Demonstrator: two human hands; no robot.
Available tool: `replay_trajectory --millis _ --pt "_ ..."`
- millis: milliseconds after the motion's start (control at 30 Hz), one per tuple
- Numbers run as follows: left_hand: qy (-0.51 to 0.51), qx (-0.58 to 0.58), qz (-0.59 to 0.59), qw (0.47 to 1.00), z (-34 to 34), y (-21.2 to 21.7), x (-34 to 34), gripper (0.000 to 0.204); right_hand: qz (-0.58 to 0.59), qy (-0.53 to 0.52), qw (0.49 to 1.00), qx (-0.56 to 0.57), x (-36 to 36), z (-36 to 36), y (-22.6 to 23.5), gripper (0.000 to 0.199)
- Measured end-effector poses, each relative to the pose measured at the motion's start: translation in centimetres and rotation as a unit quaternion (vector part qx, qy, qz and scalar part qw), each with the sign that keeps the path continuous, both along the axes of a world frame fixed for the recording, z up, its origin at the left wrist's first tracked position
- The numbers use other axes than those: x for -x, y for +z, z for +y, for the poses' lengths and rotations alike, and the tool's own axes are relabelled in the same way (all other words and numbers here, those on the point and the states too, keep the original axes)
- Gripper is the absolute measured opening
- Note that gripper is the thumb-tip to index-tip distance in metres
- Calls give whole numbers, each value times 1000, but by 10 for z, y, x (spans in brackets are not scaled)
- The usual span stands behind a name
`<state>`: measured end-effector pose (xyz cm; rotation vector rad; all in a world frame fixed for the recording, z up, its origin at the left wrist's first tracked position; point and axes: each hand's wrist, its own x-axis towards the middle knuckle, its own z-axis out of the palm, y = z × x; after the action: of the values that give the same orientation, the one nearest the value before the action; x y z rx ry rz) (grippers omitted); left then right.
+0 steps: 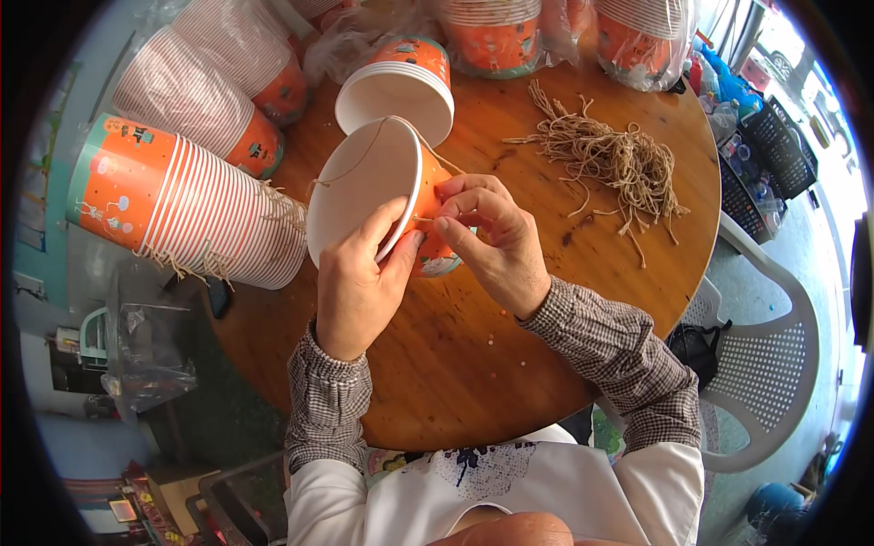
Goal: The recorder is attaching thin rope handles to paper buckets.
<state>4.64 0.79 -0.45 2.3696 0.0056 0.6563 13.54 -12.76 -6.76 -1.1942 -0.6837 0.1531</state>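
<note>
An orange paper bucket [350, 187] with a white inside is tipped toward the left in front of me. My left hand [364, 273] grips its rim, fingers inside and thumb on the outer wall. At that wall, my right hand [492, 232] pinches the end of a thin twine [425, 218] close to the rim. More of this brown twine loops across the bucket's mouth and over its far rim. Where the twine passes through the wall is hidden by my fingers. A loose heap of twine pieces [619, 164] lies to the right on the table.
The round wooden table [428, 382] carries a long stack of nested buckets [209, 205] lying at left, with twine ends sticking out. Behind stand a short bucket stack [396, 100] and several plastic-wrapped stacks [496, 36]. A white plastic chair [765, 364] and black crates [774, 146] are at right.
</note>
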Motion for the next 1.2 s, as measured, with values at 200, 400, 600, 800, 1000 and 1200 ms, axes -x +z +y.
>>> replay_trajectory --millis 200,400,600,800,1000,1200 --pt "-4 -21 -22 1000 -4 0 -1 24 -37 -33 998 38 2 -1 1 11" --pt "-6 -101 12 995 -4 -1 1 13 -140 -39 987 71 -4 -5 4 13" --pt "3 -152 30 988 2 -4 2 12 -312 -207 918 129 -36 -15 9 22" --pt "-50 -95 28 994 1 -1 -1 12 -380 -175 904 82 -37 -13 12 16" --pt "-97 -93 11 991 7 4 -1 9 -379 -190 902 85 -34 -11 10 15" --pt "-72 105 123 984 10 9 5 7 -372 -184 904 105 -30 -13 12 15"
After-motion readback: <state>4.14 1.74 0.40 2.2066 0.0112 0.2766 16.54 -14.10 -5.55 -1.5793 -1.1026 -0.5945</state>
